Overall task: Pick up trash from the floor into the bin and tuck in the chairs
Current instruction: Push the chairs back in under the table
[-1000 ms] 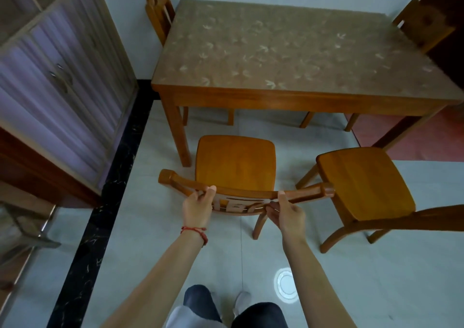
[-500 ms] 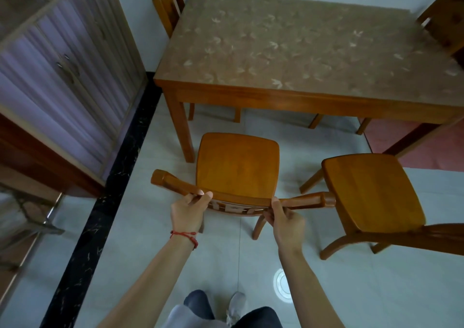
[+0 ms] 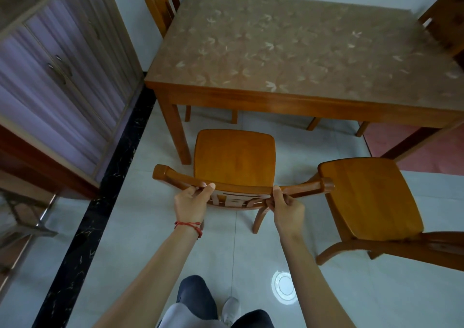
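Observation:
A wooden chair [image 3: 234,156] stands in front of the table [image 3: 296,51], its seat just short of the table's front edge. My left hand [image 3: 190,202] grips the chair's curved top rail left of centre. On the rail right of centre, my right hand [image 3: 286,208] holds on with its thumb on top. A second wooden chair [image 3: 369,197] stands to the right, turned at an angle and apart from the table. No trash or bin is in view.
A cabinet with purple doors [image 3: 57,81] lines the left wall, behind a black floor strip [image 3: 100,202]. Two more chairs, one at the far left [image 3: 160,3] and one at the far right [image 3: 444,23], sit at the table's ends. A stool frame [image 3: 25,217] stands at the left.
The chair has slid forward toward the table with both hands on its top rail, and my view has come closer to the table.

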A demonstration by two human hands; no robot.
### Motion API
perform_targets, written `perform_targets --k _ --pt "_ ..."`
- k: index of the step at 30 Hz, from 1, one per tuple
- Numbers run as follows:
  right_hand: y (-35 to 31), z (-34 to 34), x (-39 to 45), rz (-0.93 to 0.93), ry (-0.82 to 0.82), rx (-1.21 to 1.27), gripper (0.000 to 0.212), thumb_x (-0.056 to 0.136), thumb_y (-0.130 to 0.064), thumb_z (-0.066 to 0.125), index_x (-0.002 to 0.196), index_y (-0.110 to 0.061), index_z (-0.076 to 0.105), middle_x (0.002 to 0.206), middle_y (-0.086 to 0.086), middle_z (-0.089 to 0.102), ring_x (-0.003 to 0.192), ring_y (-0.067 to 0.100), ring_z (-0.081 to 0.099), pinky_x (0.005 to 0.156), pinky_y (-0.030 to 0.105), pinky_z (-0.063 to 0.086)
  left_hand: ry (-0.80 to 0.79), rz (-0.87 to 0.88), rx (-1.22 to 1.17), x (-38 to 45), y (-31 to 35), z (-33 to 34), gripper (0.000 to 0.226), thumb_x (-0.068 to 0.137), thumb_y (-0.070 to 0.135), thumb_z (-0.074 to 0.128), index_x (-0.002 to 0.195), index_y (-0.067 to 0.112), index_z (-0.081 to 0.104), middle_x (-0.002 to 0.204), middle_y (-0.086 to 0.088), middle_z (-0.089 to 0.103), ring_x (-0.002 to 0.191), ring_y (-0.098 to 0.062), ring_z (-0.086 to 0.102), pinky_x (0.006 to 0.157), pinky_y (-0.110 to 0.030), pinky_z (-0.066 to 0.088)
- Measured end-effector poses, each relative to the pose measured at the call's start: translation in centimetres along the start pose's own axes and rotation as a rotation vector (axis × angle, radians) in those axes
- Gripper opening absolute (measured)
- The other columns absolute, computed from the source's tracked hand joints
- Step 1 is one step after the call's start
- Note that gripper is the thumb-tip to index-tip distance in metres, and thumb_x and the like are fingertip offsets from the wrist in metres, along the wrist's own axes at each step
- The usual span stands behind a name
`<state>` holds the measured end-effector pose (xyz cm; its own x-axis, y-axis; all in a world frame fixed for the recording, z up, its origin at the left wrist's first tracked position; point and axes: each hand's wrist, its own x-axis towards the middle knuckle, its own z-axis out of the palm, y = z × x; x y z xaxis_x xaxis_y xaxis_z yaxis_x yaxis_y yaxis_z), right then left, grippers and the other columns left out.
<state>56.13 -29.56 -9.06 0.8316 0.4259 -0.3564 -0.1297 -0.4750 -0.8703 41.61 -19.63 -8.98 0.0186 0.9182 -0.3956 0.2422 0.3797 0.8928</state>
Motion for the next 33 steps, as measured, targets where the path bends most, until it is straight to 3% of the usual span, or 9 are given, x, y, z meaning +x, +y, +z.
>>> perform_targets --k 6,10,16,22,28,33 --pt "-1.5 1.5 2.6 -0.014 0.000 0.005 0.037 0.090 -0.035 0.051 0.066 -0.009 0.064 0.062 0.002 0.063 0.059 0.015 0.059 0.055 0.021 0.042 -0.014 0.011 -0.009 2.9 1.6 1.1 0.016 0.078 0.026 0.070 0.071 0.012 0.065 0.079 -0.010 0.068 0.088 -0.027 0.065 0.088 -0.040 0.051" --pt "-2.9 2.9 4.6 -0.010 0.021 0.022 0.035 0.090 -0.034 0.052 0.062 -0.014 0.061 0.062 -0.001 0.063 0.064 0.018 0.063 0.060 0.022 0.048 -0.028 0.033 -0.005 5.3 2.8 2.1 0.017 0.077 0.026 0.070 0.064 0.019 0.063 0.077 -0.009 0.067 0.088 -0.028 0.065 0.089 -0.044 0.050" --pt "-5.7 4.6 7.7 -0.013 0.037 0.034 0.029 0.092 -0.031 0.050 0.076 -0.011 0.063 0.069 -0.003 0.063 0.063 0.013 0.061 0.057 0.016 0.045 -0.063 0.063 0.039 9.4 4.4 3.7 0.018 0.077 0.032 0.070 0.065 0.022 0.063 0.079 -0.009 0.069 0.087 -0.028 0.066 0.087 -0.046 0.051" --pt "-7.1 5.8 10.8 -0.015 0.036 0.002 0.034 0.091 -0.032 0.051 0.063 -0.016 0.061 0.062 0.000 0.064 0.067 0.020 0.065 0.074 0.035 0.055 -0.090 0.094 0.038 12.2 6.1 5.2 0.017 0.079 0.033 0.067 0.068 0.022 0.061 0.079 -0.007 0.067 0.087 -0.027 0.065 0.085 -0.041 0.051" --pt "-8.7 7.2 13.5 -0.011 0.021 0.012 0.033 0.090 -0.031 0.052 0.061 -0.020 0.060 0.063 -0.002 0.064 0.067 0.018 0.065 0.078 0.035 0.054 -0.089 0.072 0.002 15.0 8.0 6.5 0.017 0.079 0.027 0.069 0.065 0.022 0.062 0.075 -0.003 0.066 0.088 -0.028 0.066 0.085 -0.040 0.051" --pt "-10.1 7.7 16.4 -0.014 0.009 0.008 0.035 0.089 -0.033 0.053 0.062 -0.014 0.063 0.067 0.007 0.068 0.073 0.025 0.068 0.081 0.042 0.055 -0.077 0.038 -0.018 17.3 9.2 8.3 0.019 0.077 0.028 0.071 0.061 0.023 0.061 0.070 0.001 0.065 0.085 -0.030 0.066 0.086 -0.048 0.052"
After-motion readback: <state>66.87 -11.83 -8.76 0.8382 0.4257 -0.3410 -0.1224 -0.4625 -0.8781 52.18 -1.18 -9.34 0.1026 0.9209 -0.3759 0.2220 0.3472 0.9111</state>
